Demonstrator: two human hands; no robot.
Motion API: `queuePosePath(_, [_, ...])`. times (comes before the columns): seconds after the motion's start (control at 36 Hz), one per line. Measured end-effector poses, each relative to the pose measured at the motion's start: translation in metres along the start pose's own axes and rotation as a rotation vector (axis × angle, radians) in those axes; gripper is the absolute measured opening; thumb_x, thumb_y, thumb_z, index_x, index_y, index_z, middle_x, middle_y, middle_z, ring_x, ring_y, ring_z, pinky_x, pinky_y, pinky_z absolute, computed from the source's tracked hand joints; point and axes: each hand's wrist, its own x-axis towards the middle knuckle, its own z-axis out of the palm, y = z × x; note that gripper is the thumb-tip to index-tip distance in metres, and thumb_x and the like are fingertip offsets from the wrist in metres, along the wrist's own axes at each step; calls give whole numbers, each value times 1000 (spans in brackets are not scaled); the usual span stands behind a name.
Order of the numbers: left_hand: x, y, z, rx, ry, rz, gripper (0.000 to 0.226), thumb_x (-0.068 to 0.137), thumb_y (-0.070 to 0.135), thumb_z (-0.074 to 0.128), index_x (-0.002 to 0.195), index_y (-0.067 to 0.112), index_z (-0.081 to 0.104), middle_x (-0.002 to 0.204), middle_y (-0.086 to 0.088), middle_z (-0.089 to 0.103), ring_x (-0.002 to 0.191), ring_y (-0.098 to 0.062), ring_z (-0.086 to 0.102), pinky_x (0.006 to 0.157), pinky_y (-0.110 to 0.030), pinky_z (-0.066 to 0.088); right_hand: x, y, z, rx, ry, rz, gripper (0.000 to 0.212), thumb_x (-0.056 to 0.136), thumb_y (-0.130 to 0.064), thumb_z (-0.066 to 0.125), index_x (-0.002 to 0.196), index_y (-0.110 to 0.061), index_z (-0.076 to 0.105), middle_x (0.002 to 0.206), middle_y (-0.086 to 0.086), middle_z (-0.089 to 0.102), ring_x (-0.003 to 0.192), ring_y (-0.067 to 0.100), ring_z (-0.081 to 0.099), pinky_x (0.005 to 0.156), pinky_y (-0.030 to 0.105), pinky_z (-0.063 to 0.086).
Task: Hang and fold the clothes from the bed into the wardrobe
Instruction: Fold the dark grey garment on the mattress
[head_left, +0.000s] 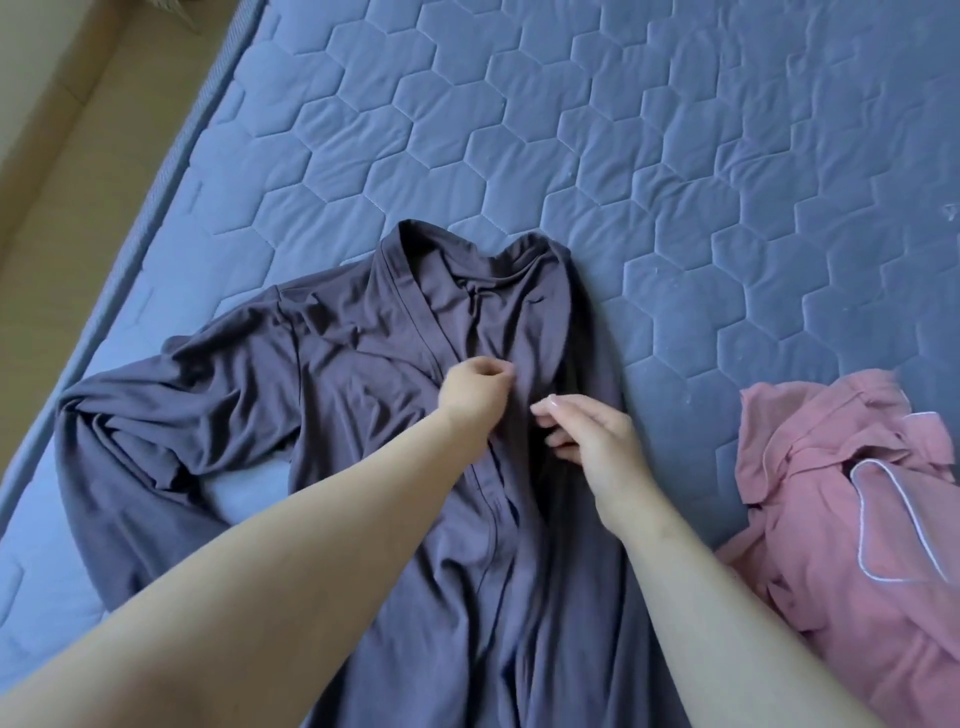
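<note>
Head view: the dark robe (337, 338) is lying spread on the bed (675, 156), one sleeve trailing left. It is looking thin, limp and likely slippery, so the collar or shoulder seams seem the best places to hold it. The left hand (475, 387) is pinching its front band. The right hand (587, 436) is hovering just beside with fingers half bent, and I cannot tell whether it is gripping cloth. Two garments are showing: this robe and one pink garment (831, 493).
</note>
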Motion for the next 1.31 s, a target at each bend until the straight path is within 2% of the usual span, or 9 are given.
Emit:
queuePosePath(0.14, [0, -8, -18, 240, 239, 47, 29, 91, 8, 37, 114, 16, 54, 113, -6, 52, 88, -25, 52, 68, -27, 39, 5, 22, 7, -361, 128, 130, 18, 89, -22, 59, 105, -15, 62, 89, -3, 59, 87, 15, 55, 80, 24, 41])
queuePosePath(0.39, [-6, -20, -4, 988, 18, 322, 46, 91, 47, 50, 123, 14, 51, 124, -7, 47, 116, -28, 46, 85, -39, 45, -5, 28, 13, -600, 90, 90, 31, 89, -3, 43, 111, -15, 61, 110, 7, 62, 100, 24, 56, 76, 23, 39])
queuePosePath(0.53, [-3, -18, -2, 1212, 108, 353, 24, 95, 19, 48, 117, 9, 43, 120, -11, 48, 108, -31, 48, 69, -36, 37, -13, 32, 1, -828, 264, 165, 55, 87, -20, 60, 137, -23, 36, 134, 7, 37, 123, 31, 39, 92, 40, 38])
queuePosePath(0.69, [9, -8, -13, 827, 101, 259, 17, 95, 13, 36, 97, 7, 52, 89, -8, 54, 79, -26, 47, 63, -31, 36, -5, 38, -14, -613, 324, 176, 14, 91, -15, 55, 103, -9, 58, 107, 13, 63, 102, 33, 56, 68, 28, 34])
queuePosePath(0.78, [8, -1, -13, 539, 131, 215, 21, 95, 15, 36, 75, 11, 42, 70, -9, 49, 59, -18, 38, 49, -28, 30, -9, 29, -19, -487, 403, 206, 25, 93, -21, 55, 113, -7, 50, 113, 16, 62, 103, 33, 57, 68, 28, 30])
queuePosePath(0.86, [4, 2, -12, 349, 249, 121, 15, 96, 14, 33, 87, 9, 43, 97, -20, 56, 66, -21, 43, 54, -29, 35, -13, 29, -24, -597, 310, 266, 37, 91, -23, 57, 122, -7, 43, 122, 18, 58, 110, 36, 55, 82, 35, 41])
queuePosePath(1.03, [-11, -15, -1, 907, 335, 495, 26, 96, 25, 45, 118, 12, 47, 116, -13, 45, 106, -34, 45, 77, -38, 39, -13, 36, -37, -509, 392, 232, 23, 95, -17, 42, 82, -5, 57, 87, 18, 61, 81, 33, 49, 67, 35, 37])
queuePosePath(1.14, [-6, -21, 11, 1027, 151, 332, 45, 94, 39, 48, 130, 14, 40, 129, -10, 43, 118, -33, 44, 81, -40, 43, -19, 36, -41, -402, 522, 198, 16, 95, -22, 46, 86, -13, 56, 89, 14, 64, 89, 36, 55, 68, 34, 35])
queuePosePath(1.31, [1, -11, 17, 794, 211, 171, 24, 95, 12, 45, 118, 6, 42, 122, -15, 52, 107, -34, 52, 74, -35, 39, -37, 59, -29, -574, 207, 358, 23, 86, -32, 62, 89, -13, 50, 101, 13, 65, 96, 32, 61, 71, 28, 41])
